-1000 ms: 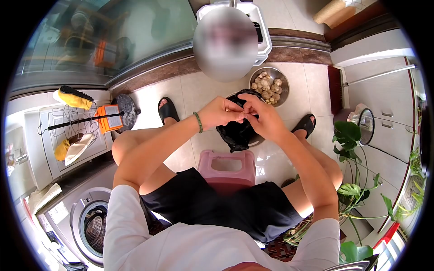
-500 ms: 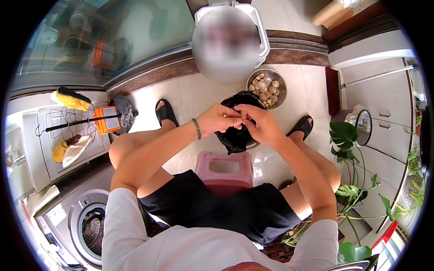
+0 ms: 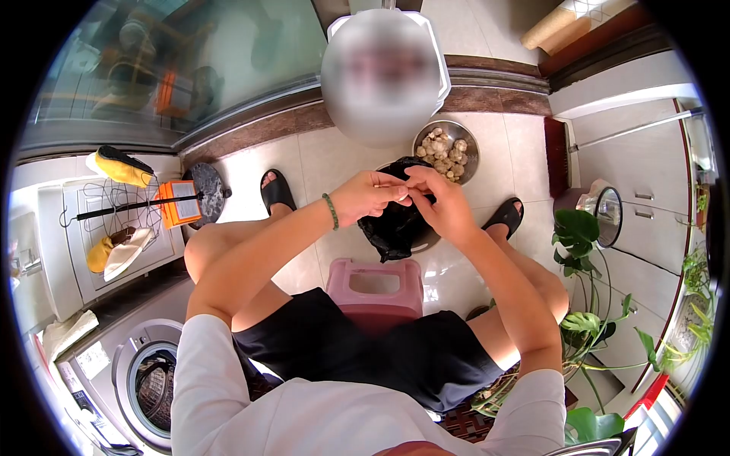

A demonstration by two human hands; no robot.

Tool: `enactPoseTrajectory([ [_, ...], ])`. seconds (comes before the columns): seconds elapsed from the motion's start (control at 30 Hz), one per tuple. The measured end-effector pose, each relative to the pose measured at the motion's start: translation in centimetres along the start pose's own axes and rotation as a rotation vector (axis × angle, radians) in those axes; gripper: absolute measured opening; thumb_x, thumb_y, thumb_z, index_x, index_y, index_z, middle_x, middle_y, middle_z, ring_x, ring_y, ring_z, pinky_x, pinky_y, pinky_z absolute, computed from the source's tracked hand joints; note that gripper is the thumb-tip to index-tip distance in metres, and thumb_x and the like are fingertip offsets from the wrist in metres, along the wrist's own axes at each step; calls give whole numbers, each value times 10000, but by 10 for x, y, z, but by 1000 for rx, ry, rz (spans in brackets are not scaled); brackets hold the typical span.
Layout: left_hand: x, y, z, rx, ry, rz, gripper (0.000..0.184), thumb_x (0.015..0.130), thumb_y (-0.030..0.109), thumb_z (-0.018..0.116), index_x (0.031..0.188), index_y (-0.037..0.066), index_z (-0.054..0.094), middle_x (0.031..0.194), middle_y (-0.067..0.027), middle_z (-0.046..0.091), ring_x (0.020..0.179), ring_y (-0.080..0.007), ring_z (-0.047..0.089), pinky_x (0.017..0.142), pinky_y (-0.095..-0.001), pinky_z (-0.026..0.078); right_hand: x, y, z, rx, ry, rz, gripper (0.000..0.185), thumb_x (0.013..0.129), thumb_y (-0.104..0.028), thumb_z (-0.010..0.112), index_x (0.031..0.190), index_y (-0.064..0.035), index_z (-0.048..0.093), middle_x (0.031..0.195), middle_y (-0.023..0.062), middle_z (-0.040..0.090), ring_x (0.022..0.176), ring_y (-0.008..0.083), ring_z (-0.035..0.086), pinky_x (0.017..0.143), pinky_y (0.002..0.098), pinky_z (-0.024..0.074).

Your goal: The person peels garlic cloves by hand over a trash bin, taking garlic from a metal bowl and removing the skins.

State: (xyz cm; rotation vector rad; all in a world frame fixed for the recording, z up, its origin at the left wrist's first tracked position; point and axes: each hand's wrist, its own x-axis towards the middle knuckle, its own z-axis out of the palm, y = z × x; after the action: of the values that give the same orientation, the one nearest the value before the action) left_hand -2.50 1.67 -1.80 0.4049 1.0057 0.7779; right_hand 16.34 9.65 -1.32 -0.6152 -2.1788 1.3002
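My left hand, with a green beaded bracelet at the wrist, pinches a small pale piece that looks like a garlic clove. Fingertips of my right hand meet it there, bent and pressed together; what they grip is too small to make out. Both hands are above a container lined with a black bag. Just beyond it, a metal bowl holds several garlic bulbs.
A pink stool stands between my legs. On the left are a wire shoe rack, an orange box and a washing machine. Plants and white cabinets line the right. A white object lies at the top.
My hands stay together over the bag, with slight finger shifts. The pale piece between them shows more now. The view has moved slightly.
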Motion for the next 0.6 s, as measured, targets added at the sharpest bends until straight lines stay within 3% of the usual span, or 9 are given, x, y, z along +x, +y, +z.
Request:
enactPoseTrajectory([
  [0.4,3,-2,1,-167,-58,-38,241,958,271,605,1109,83,618,1024,-17,636,565,3,302,502,-167,270,0,-8,-2,-200,-73,8,288,862,26,578,1122,-73,503,865,104,613,749,333,632,628,389,513],
  [0.47,4,-3,0,-132,19,-16,230,959,276,605,1088,85,613,1037,-8,635,568,4,314,497,-168,275,-2,-4,2,-141,-101,-15,295,862,30,569,1128,-74,491,867,108,603,757,337,632,634,395,508],
  [0.6,7,-5,-5,-143,76,27,247,958,276,605,1104,77,612,1051,-5,635,574,-4,330,509,-173,299,-6,-9,3,-123,-140,24,278,847,61,567,1088,-59,495,828,92,572,687,266,601,602,344,481],
])
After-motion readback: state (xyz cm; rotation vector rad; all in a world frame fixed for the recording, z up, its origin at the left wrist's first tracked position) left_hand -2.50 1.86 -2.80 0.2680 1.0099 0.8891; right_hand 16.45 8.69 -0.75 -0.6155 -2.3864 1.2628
